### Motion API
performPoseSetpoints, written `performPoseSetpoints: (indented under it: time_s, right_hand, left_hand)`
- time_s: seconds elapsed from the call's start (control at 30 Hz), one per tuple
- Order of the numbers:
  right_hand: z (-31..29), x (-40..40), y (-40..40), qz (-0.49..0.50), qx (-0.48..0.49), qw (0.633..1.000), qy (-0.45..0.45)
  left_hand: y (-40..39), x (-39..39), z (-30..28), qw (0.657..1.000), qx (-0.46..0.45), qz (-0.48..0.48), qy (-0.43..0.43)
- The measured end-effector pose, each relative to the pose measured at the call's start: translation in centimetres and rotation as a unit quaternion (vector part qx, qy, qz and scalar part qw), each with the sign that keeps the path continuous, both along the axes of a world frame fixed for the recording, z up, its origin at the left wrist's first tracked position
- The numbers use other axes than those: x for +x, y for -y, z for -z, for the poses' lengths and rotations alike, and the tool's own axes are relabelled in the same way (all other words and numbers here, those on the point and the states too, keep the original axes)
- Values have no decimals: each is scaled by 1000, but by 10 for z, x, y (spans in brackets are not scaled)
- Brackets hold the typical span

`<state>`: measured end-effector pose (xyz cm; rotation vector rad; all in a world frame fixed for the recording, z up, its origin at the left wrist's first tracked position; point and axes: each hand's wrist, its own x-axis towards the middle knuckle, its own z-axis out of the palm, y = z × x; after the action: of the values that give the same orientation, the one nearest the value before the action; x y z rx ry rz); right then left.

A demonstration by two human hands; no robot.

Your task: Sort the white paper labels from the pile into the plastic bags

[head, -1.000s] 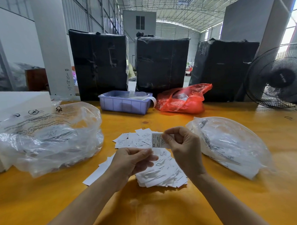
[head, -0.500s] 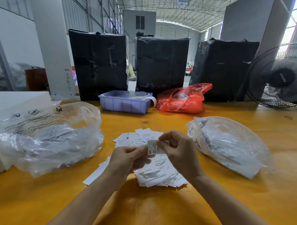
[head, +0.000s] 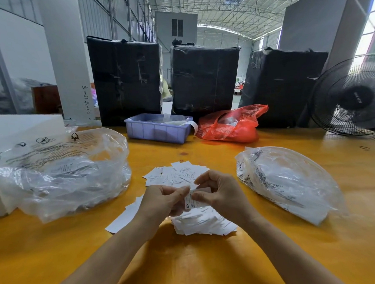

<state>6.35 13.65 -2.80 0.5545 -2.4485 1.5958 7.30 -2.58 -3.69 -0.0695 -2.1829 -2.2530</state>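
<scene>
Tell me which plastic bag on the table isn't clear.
The red plastic bag at the back, beside the purple bin. The two bags flanking the label pile, left and right, are both clear.

Left hand (head: 163,199) and right hand (head: 221,193) pinch one label (head: 190,200) above the pile (head: 204,223) on the table (head: 209,265), between two plastic bags.

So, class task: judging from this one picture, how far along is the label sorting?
Done: both clear bags, left bag and right bag, already hold labels. In hand: left hand and right hand pinch one label marked XS. Left: a sizeable pile still lies on the table.
</scene>
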Motion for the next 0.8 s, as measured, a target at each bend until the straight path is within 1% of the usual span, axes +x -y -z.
performPoseSetpoints:
  time_s: [0.1,0.17,0.27,0.4,0.7,0.8]
  right_hand:
    - [-1,1,1,-1,2,1000,-3]
    - [-2,1,1,14,-4,1000,-12]
    - [-4,0,-2,56,-37,997,-40]
    - [-5,1,-2,72,-54,993,-70]
    - [-3,1,0,74,-45,992,-93]
    - [-1,1,1,60,-22,993,-97]
  left_hand:
    - [0,1,1,1000,-10,10,9]
    - [0,0,2,1000,12,3,27]
    - [1,-2,0,998,49,-2,43]
    - [1,0,-2,997,60,5,52]
    - [0,2,-3,997,58,31,48]
    - [0,3,-4,997,55,40,44]
